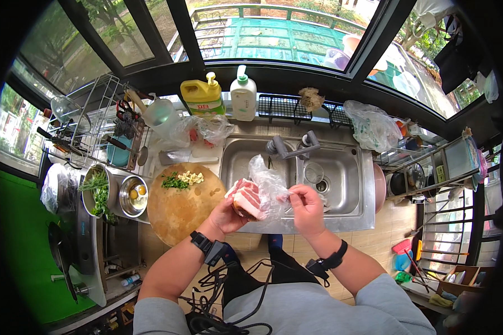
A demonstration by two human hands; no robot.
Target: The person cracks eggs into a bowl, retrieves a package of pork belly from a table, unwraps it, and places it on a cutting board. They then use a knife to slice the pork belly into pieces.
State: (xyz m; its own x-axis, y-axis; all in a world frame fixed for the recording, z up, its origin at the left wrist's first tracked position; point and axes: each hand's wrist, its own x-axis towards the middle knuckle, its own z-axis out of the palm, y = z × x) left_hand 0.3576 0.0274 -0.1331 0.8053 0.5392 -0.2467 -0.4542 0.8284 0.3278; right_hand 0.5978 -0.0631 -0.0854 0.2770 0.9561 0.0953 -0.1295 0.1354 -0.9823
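Observation:
My left hand [225, 217] grips a slab of pork belly [247, 197], its layered red and white side facing up. A thin clear plastic bag [269, 184] lies against the meat's right side. My right hand [307, 208] pinches the edge of that bag between thumb and fingers. Both hands are over the front edge of the double steel sink [257, 146]. To the left is a round wooden chopping board [180, 217] bearing chopped green herbs [175, 181] and chopped garlic [191, 178]. A cleaver [184, 157] lies behind the board.
A steel bowl [123, 209] holds two cracked eggs; beside it a pot [91, 169] holds green vegetables. The grey faucet [291, 148] reaches over the right basin, where a clear glass [313, 172] sits. Pump bottles [243, 98] and a wire rack [100, 109] stand along the window.

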